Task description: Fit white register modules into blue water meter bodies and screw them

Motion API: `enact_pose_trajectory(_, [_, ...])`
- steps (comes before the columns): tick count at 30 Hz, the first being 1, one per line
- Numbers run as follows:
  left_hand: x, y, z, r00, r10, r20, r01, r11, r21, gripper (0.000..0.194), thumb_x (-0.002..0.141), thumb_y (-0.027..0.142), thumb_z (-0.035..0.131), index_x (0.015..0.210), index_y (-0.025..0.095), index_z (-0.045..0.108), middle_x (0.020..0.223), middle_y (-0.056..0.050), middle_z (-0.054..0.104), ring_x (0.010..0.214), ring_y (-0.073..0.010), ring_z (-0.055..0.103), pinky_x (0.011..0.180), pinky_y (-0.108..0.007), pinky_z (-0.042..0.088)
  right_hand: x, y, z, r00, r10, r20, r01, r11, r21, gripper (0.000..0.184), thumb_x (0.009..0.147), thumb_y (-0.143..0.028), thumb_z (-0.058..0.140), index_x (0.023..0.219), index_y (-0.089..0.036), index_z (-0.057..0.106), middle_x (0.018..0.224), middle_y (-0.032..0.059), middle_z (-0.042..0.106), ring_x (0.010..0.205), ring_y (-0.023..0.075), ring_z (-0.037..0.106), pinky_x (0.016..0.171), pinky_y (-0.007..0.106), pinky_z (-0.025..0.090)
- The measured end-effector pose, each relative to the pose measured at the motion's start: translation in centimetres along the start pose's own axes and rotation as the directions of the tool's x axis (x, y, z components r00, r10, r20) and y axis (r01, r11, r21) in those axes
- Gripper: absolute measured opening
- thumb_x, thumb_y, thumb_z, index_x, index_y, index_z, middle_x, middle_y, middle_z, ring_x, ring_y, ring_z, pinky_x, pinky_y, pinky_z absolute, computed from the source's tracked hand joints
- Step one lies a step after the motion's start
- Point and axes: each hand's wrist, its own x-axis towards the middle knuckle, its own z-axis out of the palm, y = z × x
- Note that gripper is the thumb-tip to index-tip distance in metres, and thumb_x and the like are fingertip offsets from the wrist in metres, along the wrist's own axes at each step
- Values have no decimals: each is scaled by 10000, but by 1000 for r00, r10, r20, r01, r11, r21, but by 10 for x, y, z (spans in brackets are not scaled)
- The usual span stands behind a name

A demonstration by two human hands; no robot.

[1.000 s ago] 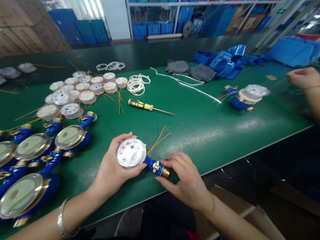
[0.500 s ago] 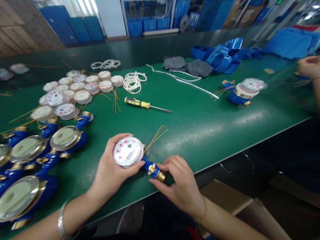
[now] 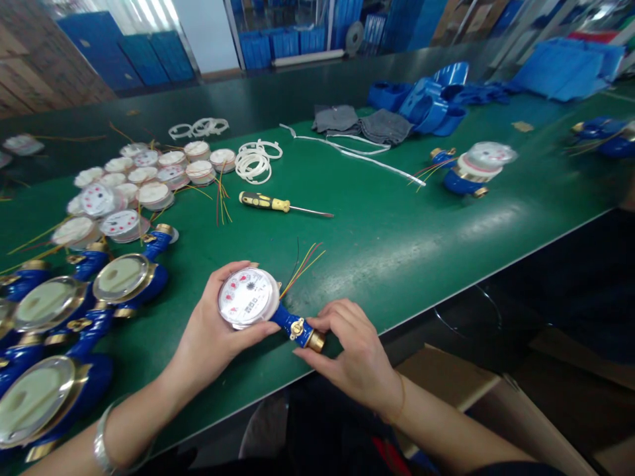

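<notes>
My left hand (image 3: 208, 337) is wrapped round a blue water meter (image 3: 251, 301), its white dial facing up. Thin coloured wires (image 3: 301, 262) trail from the meter onto the green table (image 3: 397, 231). My right hand (image 3: 350, 350) pinches the meter's brass end fitting (image 3: 314, 340) near the table's front edge. Both hands are closed on the same meter.
Several blue meter bodies with brass rims (image 3: 119, 277) lie at the left. White dial units (image 3: 143, 178) and white plastic rings (image 3: 255, 162) sit behind them. A yellow-handled screwdriver (image 3: 275, 205) lies mid-table. Another meter (image 3: 473, 168), grey cloths (image 3: 362, 122) and blue shells (image 3: 426, 106) are at the right.
The view has shifted, so everything sits a little further left and lower. A co-worker's hand at the far right edge is out of sight now. My hands keep their grip on the meter.
</notes>
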Motion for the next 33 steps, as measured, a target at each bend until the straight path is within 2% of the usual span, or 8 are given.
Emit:
enact_pose_trajectory(6, [4, -4, -12, 994, -8, 106, 6, 1000, 16, 806, 607, 440, 866, 1288, 271, 469, 1347, -63, 567, 1197, -276, 581, 1014, -426, 496, 3, 3, -4, 1000, 13, 22, -13, 999, 29, 276, 796, -371, 751, 926, -159, 631, 868, 57, 627, 877, 216, 555, 778, 370, 463])
enact_pose_trajectory(13, [3, -4, -23, 991, -33, 132, 21, 995, 97, 808, 613, 492, 851, 1291, 274, 469, 1273, -63, 587, 1169, -290, 576, 1051, -483, 450, 18, 14, -14, 993, 26, 117, -33, 998, 58, 320, 754, -394, 787, 956, -176, 671, 897, 55, 640, 914, 220, 567, 818, 374, 462])
enact_pose_trajectory(19, [8, -7, -25, 981, -7, 196, -19, 991, 132, 833, 652, 513, 819, 1350, 288, 425, 1385, -68, 518, 1268, -306, 506, 1126, -536, 350, 27, 17, -20, 983, 22, 181, -37, 996, 81, 338, 732, -393, 804, 944, -166, 671, 918, 62, 660, 926, 222, 574, 827, 380, 467])
enact_pose_trajectory(24, [7, -11, -32, 973, -28, 229, -12, 986, 167, 866, 658, 526, 810, 1378, 290, 389, 1435, -83, 493, 1308, -325, 488, 1124, -536, 368, 36, 23, -28, 976, 2, 220, -12, 999, 46, 327, 762, -380, 783, 1004, -188, 677, 962, 54, 665, 974, 215, 571, 872, 395, 469])
enact_pose_trajectory(28, [-5, -12, -45, 961, -48, 271, -7, 980, 198, 840, 666, 495, 814, 1374, 303, 406, 1395, -93, 535, 1256, -334, 546, 1067, -527, 447, 54, 33, -27, 987, -11, 163, 10, 1000, 7, 312, 819, -285, 734, 1117, -224, 664, 1024, 45, 659, 1030, 211, 560, 931, 407, 472])
enact_pose_trajectory(33, [-25, -12, -48, 940, -188, 286, 174, 982, 74, 828, 711, 461, 786, 1418, 304, 383, 1217, -115, 656, 953, -299, 719, 815, -423, 626, 73, 32, -6, 992, 125, -22, -124, 991, 44, 357, 874, -260, 664, 1226, -230, 613, 1129, 68, 638, 1039, 199, 598, 969, 417, 487])
